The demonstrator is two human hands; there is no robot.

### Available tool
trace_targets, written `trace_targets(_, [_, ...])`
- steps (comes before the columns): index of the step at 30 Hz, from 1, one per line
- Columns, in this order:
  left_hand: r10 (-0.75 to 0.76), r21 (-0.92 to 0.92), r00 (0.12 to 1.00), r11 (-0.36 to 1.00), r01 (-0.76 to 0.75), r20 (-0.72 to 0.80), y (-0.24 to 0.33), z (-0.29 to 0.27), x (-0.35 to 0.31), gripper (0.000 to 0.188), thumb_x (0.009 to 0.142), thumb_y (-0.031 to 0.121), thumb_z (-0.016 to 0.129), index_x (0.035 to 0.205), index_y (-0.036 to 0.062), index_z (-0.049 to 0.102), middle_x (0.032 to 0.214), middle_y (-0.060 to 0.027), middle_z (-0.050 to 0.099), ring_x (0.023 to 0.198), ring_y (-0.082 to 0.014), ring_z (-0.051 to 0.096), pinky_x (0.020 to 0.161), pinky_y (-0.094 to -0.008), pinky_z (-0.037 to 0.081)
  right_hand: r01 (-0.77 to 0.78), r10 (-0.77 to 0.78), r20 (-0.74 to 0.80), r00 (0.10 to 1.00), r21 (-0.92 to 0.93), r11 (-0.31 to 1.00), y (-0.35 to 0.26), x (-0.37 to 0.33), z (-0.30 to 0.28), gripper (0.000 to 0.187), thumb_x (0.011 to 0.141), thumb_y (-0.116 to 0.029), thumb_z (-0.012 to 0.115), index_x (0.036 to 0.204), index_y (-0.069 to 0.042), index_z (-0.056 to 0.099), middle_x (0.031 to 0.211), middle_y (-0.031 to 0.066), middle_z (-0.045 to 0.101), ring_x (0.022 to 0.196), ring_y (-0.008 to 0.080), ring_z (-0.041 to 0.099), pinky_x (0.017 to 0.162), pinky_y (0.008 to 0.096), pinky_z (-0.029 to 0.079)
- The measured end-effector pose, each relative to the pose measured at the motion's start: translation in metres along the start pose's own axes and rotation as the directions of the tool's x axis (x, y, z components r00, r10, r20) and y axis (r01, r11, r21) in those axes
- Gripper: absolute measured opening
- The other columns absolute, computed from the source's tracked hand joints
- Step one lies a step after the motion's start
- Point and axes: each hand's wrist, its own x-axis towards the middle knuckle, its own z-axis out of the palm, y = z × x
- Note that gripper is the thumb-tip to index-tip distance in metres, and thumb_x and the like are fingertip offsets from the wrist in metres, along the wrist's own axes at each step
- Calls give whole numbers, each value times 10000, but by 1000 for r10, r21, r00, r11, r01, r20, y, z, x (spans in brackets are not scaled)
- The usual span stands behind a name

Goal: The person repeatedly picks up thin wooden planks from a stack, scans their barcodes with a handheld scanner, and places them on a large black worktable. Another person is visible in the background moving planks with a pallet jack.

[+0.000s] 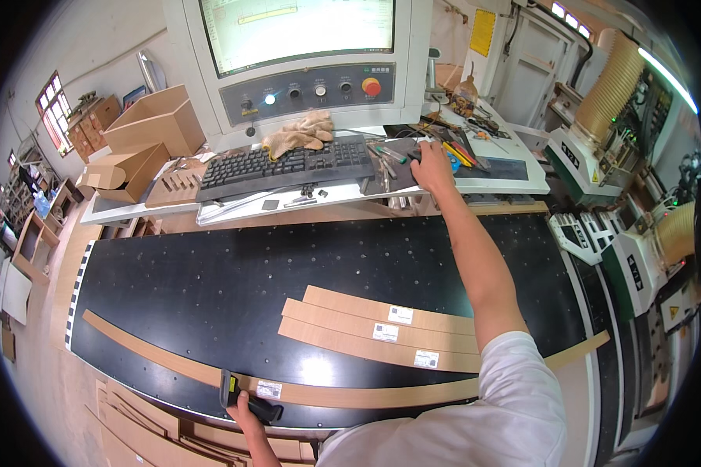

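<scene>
My left hand [247, 410] is wrapped round a black handheld barcode scanner [230, 387] at the near edge of the black table. The scanner's head lies over a long narrow wooden strip [327, 395], beside a white label [269, 390] on it. My right arm reaches far forward to the console shelf. There my right hand [434, 170] curls over a dark computer mouse [415, 155] on a dark pad [401, 176]; the hand hides most of it. Three shorter wooden strips [343, 325] with white labels lie together in the middle of the table, partly behind my right arm.
Gloves [304, 132] lie on a black keyboard [284, 167] below a lit monitor [304, 31] and a button panel [308, 92]. Hand tools [463, 149] clutter the shelf's right. Cardboard boxes [154, 124] stand at left, machinery [600, 156] at right, and wood offcuts [144, 428] below the near edge.
</scene>
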Motion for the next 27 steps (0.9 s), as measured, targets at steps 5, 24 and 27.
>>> trace_targets(5, [-36, 0, 998, 999, 36, 48, -12, -10, 7, 506, 840, 199, 674, 1263, -24, 508, 1135, -81, 553, 1009, -198, 531, 928, -338, 428, -14, 14, 19, 1000, -23, 1000, 3, 1, 1, 452, 835, -206, 617, 1229, 5, 554, 1201, 221, 545, 1127, 393, 537, 989, 456, 454])
trace_targets(24, [-24, -10, 998, 1000, 25, 56, -4, -3, 1, 542, 851, 241, 692, 1292, 11, 480, 1189, -78, 543, 1046, -196, 531, 948, -341, 420, 17, -17, -11, 1000, 32, 999, 4, -1, 3, 418, 849, -203, 618, 1245, -70, 616, 1199, 180, 554, 1127, 364, 525, 1007, 438, 442])
trace_targets(27, [-11, -9, 998, 1000, 11, 62, -4, -3, 1, 534, 858, 239, 684, 1291, 4, 477, 1185, -82, 544, 1044, -197, 533, 945, -342, 423, 13, -12, -15, 1000, 29, 1000, 4, 0, 4, 419, 848, -204, 621, 1243, -66, 616, 1195, 181, 555, 1124, 367, 526, 1003, 439, 444])
